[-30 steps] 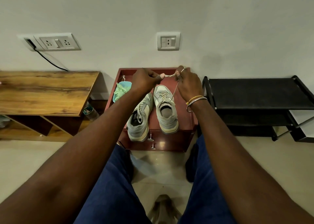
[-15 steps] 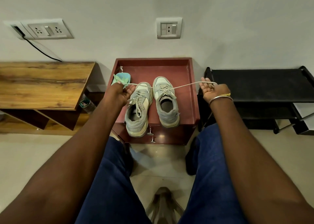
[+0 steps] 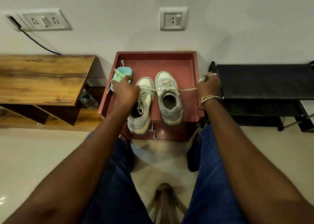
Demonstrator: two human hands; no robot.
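Observation:
Two grey and cream sneakers stand side by side on a red-brown tray-topped cabinet (image 3: 193,67). The left sneaker (image 3: 141,109) overhangs the front edge; the right sneaker (image 3: 169,97) sits further back. A cream shoelace (image 3: 185,89) is stretched taut across the right sneaker, running sideways between my hands. My left hand (image 3: 124,91) grips one end over the left sneaker's toe. My right hand (image 3: 209,86), with bangles at the wrist, holds the other end near the cabinet's right rim.
A light blue dish (image 3: 124,70) with green scraps sits behind my left hand. A wooden desk (image 3: 42,79) stands to the left, a black rack (image 3: 265,82) to the right. Wall sockets (image 3: 173,19) are above. A plastic bottle (image 3: 89,99) lies under the desk. My blue-trousered knees fill the foreground.
My hands went from close together at the back of the tray to wide apart, pulling the lace taut sideways. Since half a second ago my left hand has moved slightly right.

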